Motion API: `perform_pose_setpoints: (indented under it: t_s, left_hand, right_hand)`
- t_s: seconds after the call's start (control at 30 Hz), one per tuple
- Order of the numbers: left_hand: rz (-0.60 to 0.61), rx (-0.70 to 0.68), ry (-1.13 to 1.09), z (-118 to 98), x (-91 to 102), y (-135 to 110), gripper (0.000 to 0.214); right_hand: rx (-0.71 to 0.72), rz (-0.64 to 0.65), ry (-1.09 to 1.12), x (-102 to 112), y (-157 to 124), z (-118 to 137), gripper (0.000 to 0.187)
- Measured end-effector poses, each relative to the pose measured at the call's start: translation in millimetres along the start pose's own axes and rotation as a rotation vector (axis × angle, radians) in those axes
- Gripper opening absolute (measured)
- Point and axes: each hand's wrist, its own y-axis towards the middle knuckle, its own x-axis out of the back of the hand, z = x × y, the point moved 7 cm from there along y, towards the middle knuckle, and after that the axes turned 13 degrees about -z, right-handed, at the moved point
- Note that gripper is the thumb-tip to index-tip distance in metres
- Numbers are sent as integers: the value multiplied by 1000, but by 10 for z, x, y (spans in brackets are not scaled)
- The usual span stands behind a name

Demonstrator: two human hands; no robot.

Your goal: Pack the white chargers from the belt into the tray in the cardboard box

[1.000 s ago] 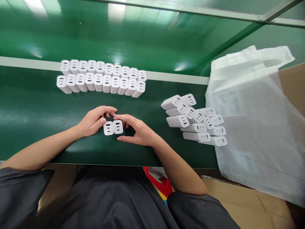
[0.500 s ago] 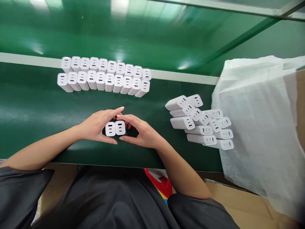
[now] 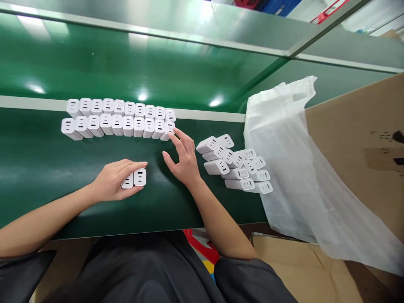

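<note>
Cups the left hand (image 3: 113,183) over a pair of white chargers (image 3: 136,177) standing side by side on the green belt (image 3: 38,168), in front of the double row of chargers (image 3: 118,120) and well apart from it. Lays the fingers across the top of the pair with the thumb along the near side, hiding most of the left unit and leaving the port face of the right unit in view; grips loosely, not clenched. Stretches the right hand (image 3: 183,158) toward the right end of the double row, fingers spread wide and holding nothing. Reaches the end charger with the index tip, seemingly touching it, though hard to tell from this angle. Leaves a loose heap of chargers (image 3: 235,166) lying on their sides to the right of the double row, just beside the right hand. Shows, farther right of the row and touching the heap, a white plastic bag (image 3: 293,176) draped against a cardboard box (image 3: 356,139).
</note>
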Motion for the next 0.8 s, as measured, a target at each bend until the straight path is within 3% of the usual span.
perform_pose_setpoints:
  t_s: [0.13,0.43,0.63,0.8]
  left_hand:
    - [-8,-9,26,17,8,7,56]
    - [-64,50,114,135,84,8,52]
    - [-89,114,186,288,167,4,52]
    - [-66,115,213,301,187,2,54]
  right_hand:
    - [1,87,-72,-147,-29,-85,60]
    - [-15,150,-176,-211,-42,-57,55]
    - [21,277,-256,-355,101,-15,59]
    - [98,238,-188,-201,40,97,51]
